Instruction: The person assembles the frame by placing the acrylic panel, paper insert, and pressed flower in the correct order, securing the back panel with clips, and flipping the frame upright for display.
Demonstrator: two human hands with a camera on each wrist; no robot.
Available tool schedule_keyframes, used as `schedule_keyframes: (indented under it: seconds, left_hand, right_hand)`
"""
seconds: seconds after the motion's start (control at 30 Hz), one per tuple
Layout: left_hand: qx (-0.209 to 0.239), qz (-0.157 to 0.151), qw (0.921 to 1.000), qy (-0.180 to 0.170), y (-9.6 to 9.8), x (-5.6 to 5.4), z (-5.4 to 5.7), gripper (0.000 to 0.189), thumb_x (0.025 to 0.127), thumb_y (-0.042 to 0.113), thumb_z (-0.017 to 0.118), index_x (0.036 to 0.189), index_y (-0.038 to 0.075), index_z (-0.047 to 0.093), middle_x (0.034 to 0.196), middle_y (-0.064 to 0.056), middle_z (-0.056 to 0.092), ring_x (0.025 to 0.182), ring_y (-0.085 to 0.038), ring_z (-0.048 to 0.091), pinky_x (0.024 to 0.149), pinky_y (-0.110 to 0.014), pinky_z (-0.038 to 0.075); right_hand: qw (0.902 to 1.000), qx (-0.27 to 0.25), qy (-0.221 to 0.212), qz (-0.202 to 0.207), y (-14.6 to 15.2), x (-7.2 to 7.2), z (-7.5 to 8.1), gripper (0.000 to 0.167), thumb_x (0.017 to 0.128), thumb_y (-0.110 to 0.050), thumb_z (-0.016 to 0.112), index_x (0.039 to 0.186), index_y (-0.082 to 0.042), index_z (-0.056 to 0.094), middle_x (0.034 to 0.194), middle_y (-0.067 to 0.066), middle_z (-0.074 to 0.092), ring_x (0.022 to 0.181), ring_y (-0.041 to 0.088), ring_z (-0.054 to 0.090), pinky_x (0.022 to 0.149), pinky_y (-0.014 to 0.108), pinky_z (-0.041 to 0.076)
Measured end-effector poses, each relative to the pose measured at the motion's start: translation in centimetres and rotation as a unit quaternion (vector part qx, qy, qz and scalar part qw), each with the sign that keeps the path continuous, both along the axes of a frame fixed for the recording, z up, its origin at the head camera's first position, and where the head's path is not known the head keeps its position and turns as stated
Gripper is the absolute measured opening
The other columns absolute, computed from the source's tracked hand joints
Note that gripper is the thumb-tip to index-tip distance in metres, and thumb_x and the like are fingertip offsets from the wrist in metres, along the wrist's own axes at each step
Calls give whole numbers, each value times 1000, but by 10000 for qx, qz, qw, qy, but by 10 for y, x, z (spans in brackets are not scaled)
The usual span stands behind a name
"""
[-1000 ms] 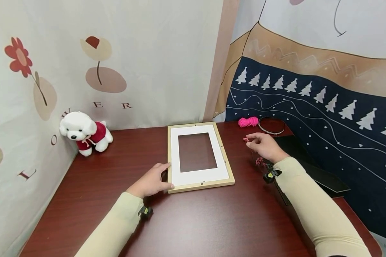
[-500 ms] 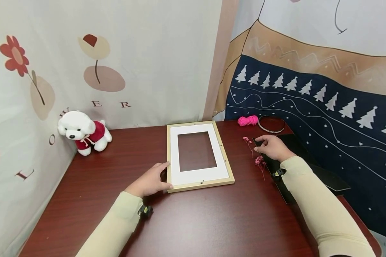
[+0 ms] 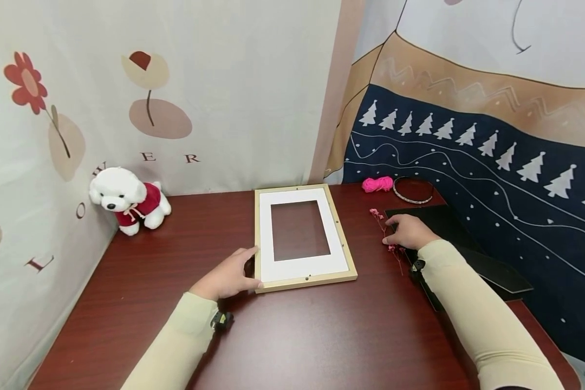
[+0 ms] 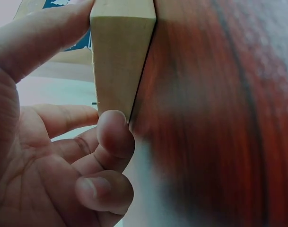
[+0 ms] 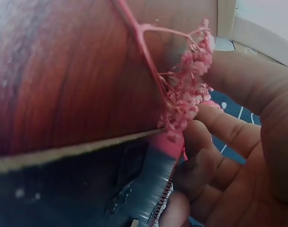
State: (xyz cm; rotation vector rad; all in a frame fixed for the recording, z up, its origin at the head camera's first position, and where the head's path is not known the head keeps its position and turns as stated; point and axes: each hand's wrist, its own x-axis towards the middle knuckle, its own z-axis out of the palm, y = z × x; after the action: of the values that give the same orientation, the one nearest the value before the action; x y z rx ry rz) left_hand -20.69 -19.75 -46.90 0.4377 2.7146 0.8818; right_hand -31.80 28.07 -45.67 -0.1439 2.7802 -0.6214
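Observation:
A pale wooden picture frame (image 3: 353, 268) with a white mat (image 3: 302, 268) lies flat on the table. My left hand (image 3: 226, 274) holds its lower left corner, thumb at the front edge and fingers along the left side. In the left wrist view the wooden corner (image 4: 120, 56) sits between thumb and curled fingers. My right hand (image 3: 409, 231) is over the left edge of a black board, thumb and index fingertip apart. Beside its fingertips lie two pink dried flower sprigs (image 3: 376, 214). In the right wrist view a pink blossom cluster (image 5: 186, 90) overlaps the thumb and fingers.
The black board (image 3: 441, 222), frame-backing-like, lies under the right forearm at the table's right edge. Behind it are a bright pink yarn skein (image 3: 377, 184) and a thin ring-shaped band (image 3: 413, 200). A white plush dog (image 3: 131, 200) in red sits back left. Fabric-covered walls border the table.
My right hand first let go of the upper flower sprig and drew back right, then came left and down to the lower sprig. The left hand has stayed on the picture frame.

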Motion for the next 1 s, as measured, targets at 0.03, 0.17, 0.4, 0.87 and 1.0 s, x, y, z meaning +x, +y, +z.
schedule_keyframes:
  seconds: [0.03,0.17,0.4,0.87,1.0]
  left_hand:
    - [1,-8,10000,-1,0,0,0,97,84,25,89,160,-6,36,155,-27,47,141,-38,50,118,-55,41]
    - [13,-18,10000,6,1,1,0,97,85,24,89,160,-6,36,154,-27,47,140,-37,51,117,-54,41]
    - [-1,-22,10000,44,1,2,-1,96,85,24,88,160,-6,36,154,-27,48,140,-37,51,118,-53,41]
    - [58,-1,10000,15,-1,4,-3,96,86,25,87,161,-5,36,156,-27,47,141,-36,51,117,-53,41]
    - [34,-38,10000,49,-2,2,-4,95,87,25,86,161,-5,35,155,-27,48,140,-36,51,117,-53,42]
  right_hand:
    - [10000,18,-23,-42,-1,0,0,63,91,-26,84,141,4,60,130,27,67,85,24,67,88,49,60]
    - [9999,111,-21,-110,-2,1,1,63,90,-25,84,140,3,61,127,25,68,86,25,66,84,46,60]
    - [9998,202,-17,-91,-6,2,2,59,90,-25,83,138,2,62,121,23,69,83,24,66,77,41,59]
    - [9979,595,264,51,-14,5,2,55,91,-25,82,134,4,66,124,24,71,93,30,66,91,55,58]
    - [9968,721,323,111,-17,6,4,52,92,-25,81,133,5,67,122,23,72,92,29,67,92,56,58]
